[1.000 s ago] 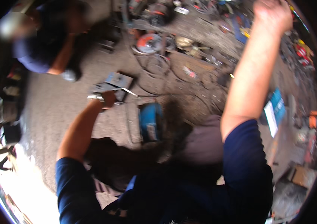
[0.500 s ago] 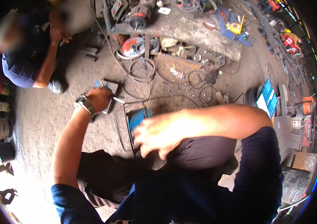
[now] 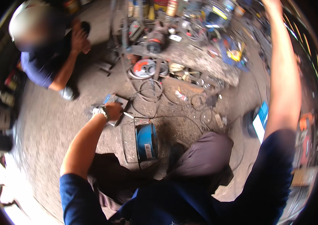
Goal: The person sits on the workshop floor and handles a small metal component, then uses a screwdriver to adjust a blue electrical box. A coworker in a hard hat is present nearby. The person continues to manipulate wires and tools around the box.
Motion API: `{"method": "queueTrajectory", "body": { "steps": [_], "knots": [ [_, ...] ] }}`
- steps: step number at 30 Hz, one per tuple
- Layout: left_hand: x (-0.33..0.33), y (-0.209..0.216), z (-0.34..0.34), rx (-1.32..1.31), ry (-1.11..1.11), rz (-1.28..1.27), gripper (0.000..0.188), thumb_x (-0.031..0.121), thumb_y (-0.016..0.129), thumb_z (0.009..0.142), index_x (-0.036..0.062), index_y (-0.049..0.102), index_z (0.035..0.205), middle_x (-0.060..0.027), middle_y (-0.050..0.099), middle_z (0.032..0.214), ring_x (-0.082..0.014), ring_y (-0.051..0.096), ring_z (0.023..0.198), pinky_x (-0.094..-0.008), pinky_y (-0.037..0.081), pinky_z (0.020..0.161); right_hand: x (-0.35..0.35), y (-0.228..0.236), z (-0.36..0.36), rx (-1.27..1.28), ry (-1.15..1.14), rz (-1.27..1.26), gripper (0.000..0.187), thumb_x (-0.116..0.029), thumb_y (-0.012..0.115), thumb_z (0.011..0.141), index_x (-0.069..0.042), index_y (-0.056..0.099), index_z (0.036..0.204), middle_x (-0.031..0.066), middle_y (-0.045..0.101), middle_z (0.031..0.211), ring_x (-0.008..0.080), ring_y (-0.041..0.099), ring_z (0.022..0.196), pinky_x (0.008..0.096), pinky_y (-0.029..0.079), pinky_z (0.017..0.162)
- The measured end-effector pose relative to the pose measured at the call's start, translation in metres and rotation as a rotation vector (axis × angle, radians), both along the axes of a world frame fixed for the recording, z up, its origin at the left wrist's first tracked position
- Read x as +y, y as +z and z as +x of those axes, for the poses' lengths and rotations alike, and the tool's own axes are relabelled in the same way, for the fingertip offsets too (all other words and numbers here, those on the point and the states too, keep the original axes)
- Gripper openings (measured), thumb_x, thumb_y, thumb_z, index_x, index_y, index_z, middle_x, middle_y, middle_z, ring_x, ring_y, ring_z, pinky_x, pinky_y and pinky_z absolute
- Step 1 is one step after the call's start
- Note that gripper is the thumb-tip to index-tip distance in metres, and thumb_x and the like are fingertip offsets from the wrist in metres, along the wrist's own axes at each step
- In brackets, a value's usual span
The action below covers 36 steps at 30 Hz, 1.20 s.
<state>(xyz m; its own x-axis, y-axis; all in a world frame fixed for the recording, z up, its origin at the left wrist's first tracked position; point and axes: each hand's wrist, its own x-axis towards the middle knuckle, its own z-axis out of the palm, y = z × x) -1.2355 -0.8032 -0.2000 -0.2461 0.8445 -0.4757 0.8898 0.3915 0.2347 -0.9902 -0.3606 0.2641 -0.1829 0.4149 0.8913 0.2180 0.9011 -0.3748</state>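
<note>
Hands well apart now. Your right hand (image 3: 273, 5), over the blue drum (image 3: 146, 140) half a second ago, is up at the far right edge of view. Drum lies uncovered in its dark wire frame, apart from both hands, below and right of your left fingers. That leaves your left hand (image 3: 113, 111) alone at the work: it has stayed at the grey metal block (image 3: 120, 100), fingers bent over the near side. Pale stick (image 3: 128, 115) juts just past those fingers, slanting toward the drum. Blur and the cut-off edge spoil detail: cannot tell whether either hand's fingers are gripping anything. Beyond the left fingers, up and right: cable loops (image 3: 149, 90), then an orange-and-grey disc (image 3: 144, 68). Blue-and-white card (image 3: 261, 122) sits well below your right fingers.
</note>
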Motion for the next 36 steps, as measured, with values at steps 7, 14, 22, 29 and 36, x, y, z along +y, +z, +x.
{"method": "queueTrajectory", "body": {
  "steps": [7, 14, 22, 29, 36],
  "knots": [
    [-0.011, -0.039, -0.034, 0.19, -0.067, -0.072, 0.03, 0.017, 0.065, 0.077, 0.0069, 0.071, 0.105, -0.0183, 0.073, 0.09, -0.0329, 0.072, 0.084, -0.0443, 0.058, 0.067, 0.005, -0.248, -0.064, -0.604, -0.142, -0.044, 0.035, -0.039, 0.067, 0.093, -0.017, 0.07, 0.12, 0.0132, 0.073, 0.112, 0.0334, 0.068, 0.111, 0.0407, 0.051, 0.095],
    [-0.03, 0.013, -0.02, 0.078, 0.277, -0.203, 0.031, 0.018, 0.051, 0.091, 0.0115, 0.07, 0.114, -0.0186, 0.072, 0.112, -0.0372, 0.07, 0.105, -0.0455, 0.057, 0.085, -0.066, -0.436, -0.027, -1.138, 0.394, 0.015, 0.017, -0.017, 0.064, 0.09, -0.004, 0.068, 0.102, 0.0209, 0.071, 0.095, 0.0427, 0.067, 0.09, 0.0492, 0.054, 0.078],
    [-0.035, -0.005, -0.033, 0.197, 0.2, -0.113, 0.03, 0.013, 0.053, 0.088, 0.0041, 0.073, 0.108, -0.0198, 0.073, 0.109, -0.0362, 0.071, 0.103, -0.045, 0.057, 0.085, -0.106, -0.428, -0.071, -1.597, 0.407, -0.208, 0.034, -0.028, 0.072, 0.09, -0.01, 0.069, 0.118, 0.0202, 0.069, 0.116, 0.0383, 0.065, 0.111, 0.0466, 0.052, 0.096],
    [-0.023, 0.005, -0.017, 0.087, 0.18, -0.201, 0.034, 0.014, 0.051, 0.089, 0.0047, 0.071, 0.114, -0.0212, 0.072, 0.113, -0.0369, 0.069, 0.107, -0.0455, 0.056, 0.088, -0.114, -0.451, -0.077, -1.699, 0.366, -0.162, 0.033, -0.028, 0.073, 0.088, -0.009, 0.071, 0.116, 0.0201, 0.07, 0.114, 0.0381, 0.065, 0.111, 0.045, 0.052, 0.096],
    [-0.029, -0.031, -0.037, 0.183, 0.112, -0.184, 0.042, 0.03, 0.063, 0.09, 0.0069, 0.064, 0.125, -0.0194, 0.068, 0.123, -0.036, 0.065, 0.115, -0.0483, 0.053, 0.095, -0.1, -0.483, -0.08, -1.616, 0.468, -0.064, 0.031, -0.029, 0.071, 0.087, -0.005, 0.071, 0.107, 0.0241, 0.069, 0.109, 0.0417, 0.066, 0.106, 0.051, 0.054, 0.091]
  ]
}}
